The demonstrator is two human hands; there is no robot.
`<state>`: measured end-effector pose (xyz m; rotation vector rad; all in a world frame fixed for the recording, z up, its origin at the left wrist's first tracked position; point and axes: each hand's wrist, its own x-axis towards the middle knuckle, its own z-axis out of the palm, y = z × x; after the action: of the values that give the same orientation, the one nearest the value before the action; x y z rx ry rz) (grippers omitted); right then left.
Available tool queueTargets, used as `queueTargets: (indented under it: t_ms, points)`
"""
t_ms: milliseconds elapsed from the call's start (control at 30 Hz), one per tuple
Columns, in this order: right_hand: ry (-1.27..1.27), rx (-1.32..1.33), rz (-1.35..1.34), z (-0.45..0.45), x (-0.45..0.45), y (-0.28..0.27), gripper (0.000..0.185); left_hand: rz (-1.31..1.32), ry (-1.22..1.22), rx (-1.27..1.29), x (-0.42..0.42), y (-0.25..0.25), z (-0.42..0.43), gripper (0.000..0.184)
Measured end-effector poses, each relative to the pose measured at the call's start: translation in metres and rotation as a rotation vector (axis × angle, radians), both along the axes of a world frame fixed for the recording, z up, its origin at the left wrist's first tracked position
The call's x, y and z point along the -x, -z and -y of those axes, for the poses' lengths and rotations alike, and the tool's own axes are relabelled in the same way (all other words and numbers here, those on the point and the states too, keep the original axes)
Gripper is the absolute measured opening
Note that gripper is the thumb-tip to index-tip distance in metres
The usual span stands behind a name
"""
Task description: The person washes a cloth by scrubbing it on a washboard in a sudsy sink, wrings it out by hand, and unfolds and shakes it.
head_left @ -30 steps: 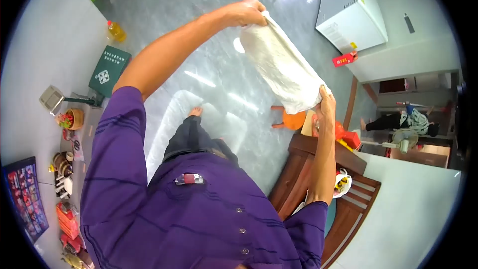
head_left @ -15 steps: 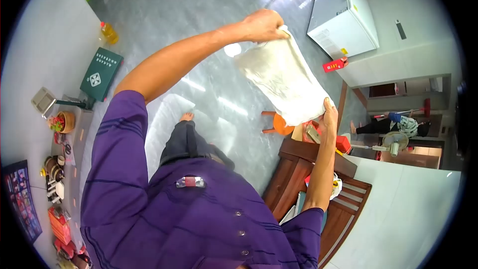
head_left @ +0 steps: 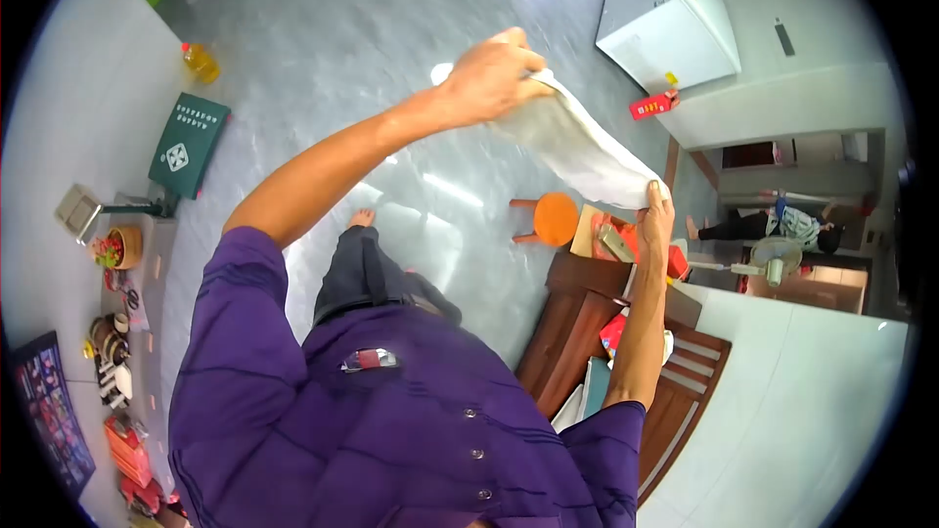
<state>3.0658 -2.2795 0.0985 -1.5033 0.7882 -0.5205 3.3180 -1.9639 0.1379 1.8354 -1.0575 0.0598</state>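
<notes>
A white cloth [head_left: 587, 149] is stretched in the air between my two hands, sloping down from left to right. My left hand [head_left: 494, 76], the higher one, grips one end with its fingers closed. The other end is pinched by my right hand [head_left: 654, 220], thumb on top. The fabric hangs in a narrow, folded band above the grey floor, and its far side is out of sight.
Below the cloth, an orange stool [head_left: 557, 219] stands beside a dark wooden bench [head_left: 559, 337] with items on it. A white chest freezer [head_left: 670, 29] is at upper right. A green box [head_left: 189, 145] and an oil bottle [head_left: 201, 63] are at left. Another person [head_left: 758, 225] stands farther right.
The cloth has gone from a broad, spread sheet to a narrower, slanting band. My left hand has moved slightly left and down; my right hand still pinches its end.
</notes>
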Motion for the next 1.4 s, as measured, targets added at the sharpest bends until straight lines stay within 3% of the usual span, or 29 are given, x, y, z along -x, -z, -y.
queueTargets:
  t_ms: [33, 200, 367, 500, 567, 633, 667, 733, 800, 1000, 1067, 1100, 1200, 1333, 1400]
  points:
    - [0.006, 0.099, -0.111, 0.001, 0.004, -0.001, 0.031, -0.028, 0.012, 0.015, -0.006, 0.012, 0.0, 0.031]
    - [-0.09, 0.274, -0.057, -0.031, 0.006, 0.006, 0.031, -0.394, -0.006, -0.071, -0.01, 0.039, -0.019, 0.029]
    - [-0.088, -0.013, -0.086, -0.084, 0.006, 0.053, 0.034, -0.48, -0.168, -0.039, -0.003, 0.112, -0.038, 0.035]
    - [-0.036, -0.151, -0.174, -0.127, 0.003, 0.093, 0.036, -0.451, -0.35, -0.122, 0.027, 0.135, -0.047, 0.03]
    - [-0.068, -0.191, -0.162, -0.141, 0.001, 0.132, 0.034, -0.502, -0.319, -0.058, 0.052, 0.154, -0.046, 0.032]
    - [-0.037, -0.335, -0.15, -0.181, -0.013, 0.121, 0.032, -0.565, -0.28, -0.062, 0.083, 0.152, -0.045, 0.032]
    - [-0.097, -0.209, -0.28, -0.195, -0.019, 0.114, 0.032, -0.602, -0.261, -0.097, 0.101, 0.147, -0.044, 0.031]
    - [-0.116, -0.256, -0.067, -0.233, -0.024, 0.12, 0.032, -0.764, -0.241, 0.042, 0.135, 0.147, -0.038, 0.031]
    - [-0.183, -0.069, -0.039, -0.253, -0.022, 0.112, 0.032, -0.688, -0.232, -0.042, 0.159, 0.133, -0.04, 0.031]
    - [-0.321, -0.079, -0.127, -0.247, -0.003, 0.107, 0.039, -0.688, -0.006, -0.014, 0.188, 0.115, -0.048, 0.048]
    - [-0.343, -0.184, -0.011, -0.242, 0.002, 0.109, 0.039, -0.557, 0.049, 0.01, 0.195, 0.125, -0.044, 0.052]
    - [-0.347, -0.211, 0.019, -0.239, 0.004, 0.113, 0.039, -0.702, 0.142, 0.01, 0.196, 0.118, -0.045, 0.056]
    - [-0.342, -0.193, 0.03, -0.225, 0.013, 0.11, 0.036, -0.63, 0.22, -0.094, 0.195, 0.115, -0.04, 0.059]
    - [-0.288, -0.438, 0.056, -0.192, 0.031, 0.12, 0.036, -1.389, 0.33, 0.086, 0.167, 0.126, -0.051, 0.055]
    - [-0.233, -0.579, 0.012, -0.181, 0.04, 0.106, 0.036, -1.247, 0.128, 0.005, 0.144, 0.117, -0.053, 0.057]
